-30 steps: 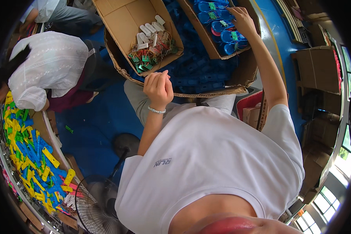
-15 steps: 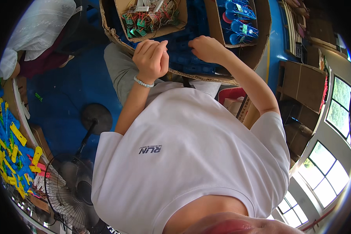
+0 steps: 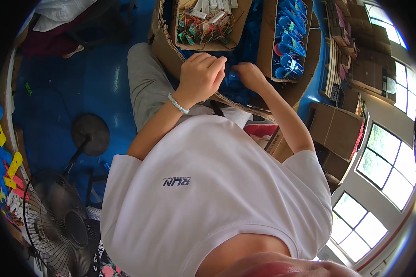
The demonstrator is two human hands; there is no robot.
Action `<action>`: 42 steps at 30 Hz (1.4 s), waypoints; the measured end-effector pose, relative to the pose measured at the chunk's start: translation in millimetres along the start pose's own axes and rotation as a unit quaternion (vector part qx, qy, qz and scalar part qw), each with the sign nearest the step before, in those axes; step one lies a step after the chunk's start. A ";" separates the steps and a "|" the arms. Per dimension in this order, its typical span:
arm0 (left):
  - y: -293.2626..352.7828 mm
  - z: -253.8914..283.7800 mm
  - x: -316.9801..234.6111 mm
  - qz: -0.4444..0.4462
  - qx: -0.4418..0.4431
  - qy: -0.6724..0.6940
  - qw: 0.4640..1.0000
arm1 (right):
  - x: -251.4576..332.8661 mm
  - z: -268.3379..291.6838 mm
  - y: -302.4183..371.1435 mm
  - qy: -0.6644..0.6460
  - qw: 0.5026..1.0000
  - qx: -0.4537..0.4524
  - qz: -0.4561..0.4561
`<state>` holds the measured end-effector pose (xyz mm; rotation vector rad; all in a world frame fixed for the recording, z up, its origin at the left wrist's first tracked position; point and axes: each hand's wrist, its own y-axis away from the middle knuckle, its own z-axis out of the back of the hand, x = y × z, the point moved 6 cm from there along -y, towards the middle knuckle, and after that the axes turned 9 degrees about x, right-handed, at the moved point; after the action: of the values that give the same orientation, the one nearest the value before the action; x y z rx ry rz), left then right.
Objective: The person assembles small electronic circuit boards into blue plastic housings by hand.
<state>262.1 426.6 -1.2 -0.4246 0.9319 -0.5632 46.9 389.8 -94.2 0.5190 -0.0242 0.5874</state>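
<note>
My left hand is closed, fingers curled, above the near edge of a large cardboard box; what it holds, if anything, is hidden behind the fingers. Facing it, my right hand pinches a rounded blue plastic piece at its fingertips. More blue parts lie below in the large box, too dark to tell apart. Beyond my left hand sits a smaller carton of green circuit boards, white pieces and thin wires. A narrow carton beyond my right hand holds a row of blue plastic pieces with small boards and wires.
On the left stands a black floor fan with a round base. A table edge at far left bears yellow, blue and pink parts. Another person's pale clothing shows at top left. Cardboard boxes are stacked on the right.
The view has shifted, so the cartons appear farther right. My hands are closer together, and a blue piece now shows at my right fingertips. More of the row of blue pieces is visible.
</note>
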 end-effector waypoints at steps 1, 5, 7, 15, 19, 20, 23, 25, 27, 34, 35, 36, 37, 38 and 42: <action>-0.5 4.6 -3.5 0.005 -0.007 -0.001 1.000 | 14.1 34.2 6.0 -0.027 1.000 -0.015 0.003; -6.4 -1.4 -0.3 0.171 0.040 0.262 0.949 | 72.7 125.3 39.6 -0.030 0.995 -0.065 0.066; -4.3 -3.1 3.7 0.254 0.009 0.413 0.875 | 129.6 159.8 54.4 0.073 0.965 -0.149 0.204; 7.4 15.2 6.5 0.341 -0.038 0.775 0.531 | 205.9 189.7 46.9 0.072 0.873 -0.222 0.429; 26.0 61.5 25.0 0.285 -0.167 0.708 0.625 | 123.5 219.6 -17.9 -0.184 0.894 -0.351 0.208; 31.7 69.8 27.2 0.240 -0.166 0.729 0.619 | 104.7 210.5 -51.1 -0.201 0.911 -0.320 0.167; 36.2 82.0 28.8 0.195 -0.172 0.744 0.616 | 53.1 166.8 -141.0 -0.104 0.951 -0.267 0.113; 48.6 87.5 33.7 0.175 -0.169 0.747 0.619 | 55.5 142.6 -169.7 -0.111 0.969 -0.204 0.088; 51.4 97.5 30.2 0.189 -0.176 0.717 0.647 | 50.0 125.0 -184.1 -0.105 0.972 -0.181 0.108; 43.1 111.3 32.0 0.228 -0.192 0.610 0.734 | 58.9 170.9 -122.2 -0.228 0.898 -0.337 0.165; 36.4 110.8 32.9 0.245 -0.192 0.586 0.748 | 57.0 172.2 -112.8 -0.226 0.897 -0.343 0.162; 24.8 110.2 32.6 0.227 -0.173 0.581 0.762 | 51.0 175.5 -102.0 -0.238 0.882 -0.377 0.151; 13.3 106.7 34.6 0.223 -0.165 0.583 0.763 | 45.3 178.2 -90.4 -0.250 0.865 -0.411 0.141; 1.5 103.7 36.1 0.206 -0.162 0.552 0.792 | 46.2 183.1 -77.8 -0.249 0.852 -0.438 0.143; -51.4 93.5 37.9 0.144 -0.173 0.429 0.875 | 42.4 197.0 -47.4 -0.405 0.775 -0.450 0.179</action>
<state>344.8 372.4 54.1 -0.3368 1.9405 -0.2898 132.0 284.9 62.8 -0.2302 -1.2080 0.6049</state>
